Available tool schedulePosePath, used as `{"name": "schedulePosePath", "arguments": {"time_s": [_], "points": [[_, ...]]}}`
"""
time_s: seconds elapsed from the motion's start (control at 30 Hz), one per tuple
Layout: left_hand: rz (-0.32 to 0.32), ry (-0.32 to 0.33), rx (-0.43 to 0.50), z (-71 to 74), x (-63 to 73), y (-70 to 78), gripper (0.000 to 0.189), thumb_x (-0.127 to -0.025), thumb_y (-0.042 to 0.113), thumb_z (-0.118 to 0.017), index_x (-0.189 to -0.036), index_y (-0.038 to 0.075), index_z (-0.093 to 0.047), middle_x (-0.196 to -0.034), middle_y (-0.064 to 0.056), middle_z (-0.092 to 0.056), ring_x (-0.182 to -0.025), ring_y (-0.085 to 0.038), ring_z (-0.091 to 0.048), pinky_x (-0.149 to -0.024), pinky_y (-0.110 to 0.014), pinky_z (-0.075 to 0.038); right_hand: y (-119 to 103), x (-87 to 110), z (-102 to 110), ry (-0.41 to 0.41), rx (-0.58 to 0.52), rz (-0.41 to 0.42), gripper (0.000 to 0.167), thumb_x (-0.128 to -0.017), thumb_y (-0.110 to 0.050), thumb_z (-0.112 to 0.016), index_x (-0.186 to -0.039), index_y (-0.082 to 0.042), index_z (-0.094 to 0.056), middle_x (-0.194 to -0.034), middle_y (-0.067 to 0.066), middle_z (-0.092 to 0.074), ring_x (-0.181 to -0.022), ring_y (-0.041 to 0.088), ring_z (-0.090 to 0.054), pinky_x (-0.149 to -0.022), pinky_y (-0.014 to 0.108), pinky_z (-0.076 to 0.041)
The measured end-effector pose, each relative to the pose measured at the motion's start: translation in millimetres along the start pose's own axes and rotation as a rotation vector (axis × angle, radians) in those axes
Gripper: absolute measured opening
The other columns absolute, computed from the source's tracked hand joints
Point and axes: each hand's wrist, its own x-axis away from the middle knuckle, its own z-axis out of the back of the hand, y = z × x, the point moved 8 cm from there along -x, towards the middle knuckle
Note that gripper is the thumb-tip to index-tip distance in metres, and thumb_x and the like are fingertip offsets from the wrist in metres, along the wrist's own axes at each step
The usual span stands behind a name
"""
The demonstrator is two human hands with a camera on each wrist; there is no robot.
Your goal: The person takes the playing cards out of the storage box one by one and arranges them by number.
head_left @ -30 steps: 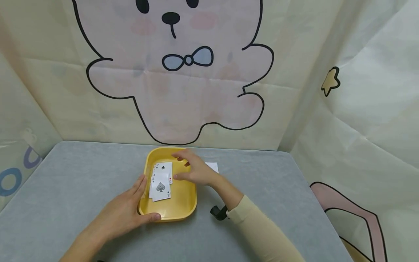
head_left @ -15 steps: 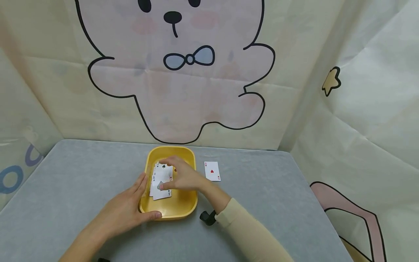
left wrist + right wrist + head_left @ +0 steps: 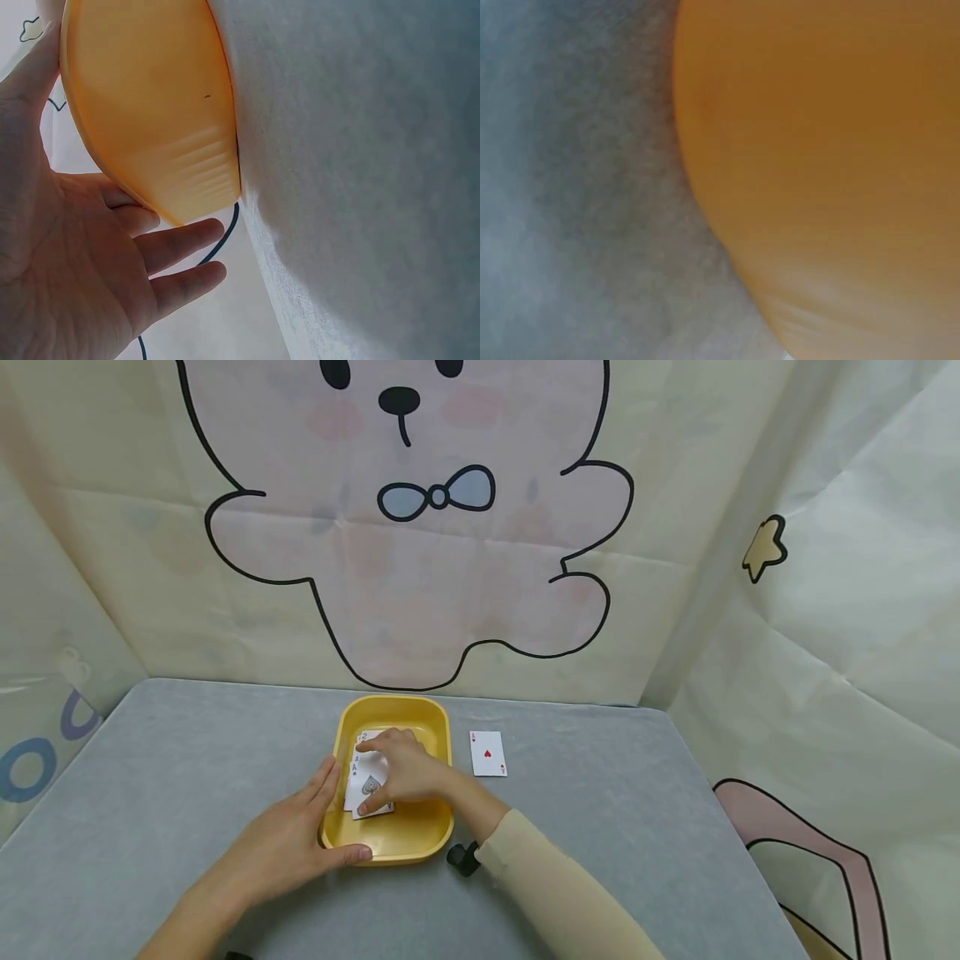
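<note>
A yellow tray (image 3: 397,847) stands on the grey table with overlapping playing cards (image 3: 371,767) in its left half. The top card is an ace of spades. My right hand (image 3: 405,770) reaches in over the right rim, thumb and fingers spread across the cards. Its thumb lies near the ace's lower edge and its fingertips near the upper end. My left hand (image 3: 296,827) steadies the tray's near left corner, thumb on the front rim. Extended fingers (image 3: 180,247) of that hand lie along the tray's outer wall (image 3: 150,97) in the left wrist view.
An ace of hearts (image 3: 488,753) lies face up on the table (image 3: 585,827), right of the tray. A black camera mount (image 3: 463,858) sits under the right wrist. Behind the table's far edge hangs a printed cloth (image 3: 450,577). In the right wrist view the tray wall (image 3: 840,165) fills most of the frame.
My right hand has moved left from the tray's right side to over the cards, uncovering the ace of hearts on the table. The left hand stays at the tray's corner.
</note>
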Motion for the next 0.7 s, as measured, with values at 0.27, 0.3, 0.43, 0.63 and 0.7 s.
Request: {"name": "schedulePosePath", "arguments": {"time_s": [0.27,0.3,0.43,0.63,0.7], "points": [[0.003,-0.007,0.003,0.1,0.2,0.5,0.125,-0.082,0.083,-0.065,-0.164,-0.002,-0.025,-0.17,-0.021,-0.025,-0.134,-0.048,-0.054,-0.101,-0.063,-0.048,1.9,-7.8,-7.4,-0.003,0.074,0.01,0.092,-0.07,-0.048,-0.097,-0.149,-0.022,-0.059,-0.145,-0.001,-0.054,-0.125,0.016,-0.042,-0.1,0.03,-0.037],[0.005,-0.009,0.005,0.1,0.1,0.4,0.125,-0.082,0.083,-0.065,-0.164,-0.002,-0.024,-0.17,-0.021,-0.025,-0.134,-0.048,-0.054,-0.101,-0.063,-0.048,1.8,-8.3,-8.0,-0.004,0.084,0.011,0.092,-0.07,-0.048,-0.097,-0.15,-0.021,-0.059,-0.145,0.0,-0.054,-0.125,0.016,-0.042,-0.101,0.03,-0.037],[0.012,-0.016,0.008,-0.5,-0.3,0.4,0.126,-0.082,0.083,-0.065,-0.165,-0.002,-0.024,-0.17,-0.021,-0.024,-0.134,-0.048,-0.054,-0.101,-0.063,-0.048,3.5,-9.5,-10.4,-0.008,0.116,-0.008,0.095,-0.068,-0.049,-0.098,-0.15,-0.023,-0.059,-0.147,0.0,-0.051,-0.126,0.015,-0.041,-0.102,0.03,-0.037],[0.022,-0.036,0.014,-2.6,-1.2,-0.4,0.126,-0.082,0.083,-0.065,-0.165,-0.001,-0.022,-0.171,-0.021,-0.023,-0.134,-0.048,-0.054,-0.101,-0.063,-0.049,5.2,-9.8,-13.3,-0.014,0.139,-0.02,0.097,-0.066,-0.05,-0.099,-0.151,-0.025,-0.058,-0.148,-0.001,-0.049,-0.127,0.015,-0.04,-0.104,0.032,-0.037],[0.025,-0.038,0.017,-3.0,-1.3,-0.8,0.126,-0.081,0.083,-0.066,-0.165,-0.001,-0.022,-0.171,-0.021,-0.023,-0.134,-0.048,-0.054,-0.101,-0.063,-0.049,5.1,-10.3,-14.9,-0.014,0.159,-0.004,0.098,-0.066,-0.051,-0.098,-0.151,-0.025,-0.057,-0.149,0.0,-0.049,-0.127,0.016,-0.04,-0.105,0.033,-0.037]]}}
